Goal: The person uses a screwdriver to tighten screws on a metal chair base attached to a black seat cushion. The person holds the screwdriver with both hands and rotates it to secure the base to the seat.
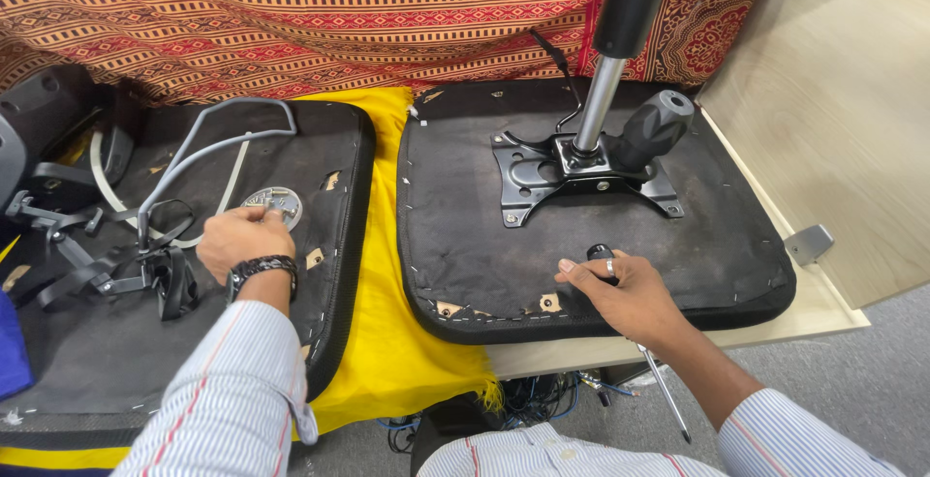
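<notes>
My left hand point(242, 238) rests on an upturned black chair seat point(320, 274), its fingers closed on something at a round metal disc point(276, 200); what it holds is hidden. My right hand point(620, 291) grips a screwdriver point(666, 390) near the front edge of a second upturned seat point(465, 235); the black handle sits in my fist and the metal shaft points down past my wrist. That seat carries a black metal mounting plate point(528, 179) with a gas-lift column point(599, 99) and a black knob handle point(654, 128).
A grey curved armrest frame point(208, 143) and black plastic brackets point(92, 269) lie on the left seat. Yellow cloth point(387, 341) covers the table between the seats. A patterned red fabric point(339, 12) hangs behind. A light wooden panel point(843, 119) stands at right. Cables point(542, 400) lie below.
</notes>
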